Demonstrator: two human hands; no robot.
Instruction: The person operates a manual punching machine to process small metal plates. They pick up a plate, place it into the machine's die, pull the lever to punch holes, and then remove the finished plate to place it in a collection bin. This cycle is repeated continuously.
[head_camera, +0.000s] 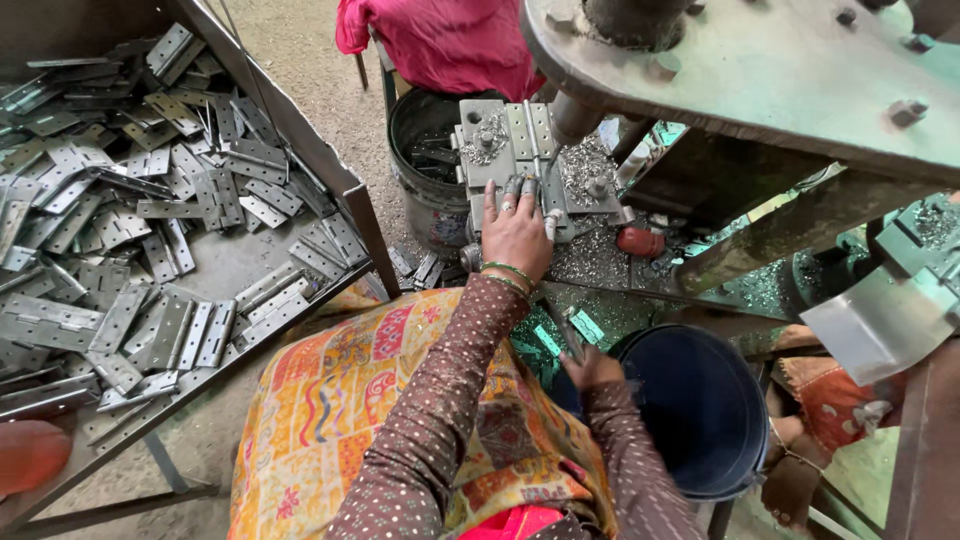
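Head view: two hands (517, 235), two buckets (700, 410), one press (740, 70).

A grey metal hinge (527, 140) lies opened flat on the press bed (480, 150), at the far middle of the scene, its knuckle line running near to far. It is dull and unpainted, with small screw holes in each leaf. Bright metal shavings lie heaped just to its right and left. Its near end is covered by fingertips.
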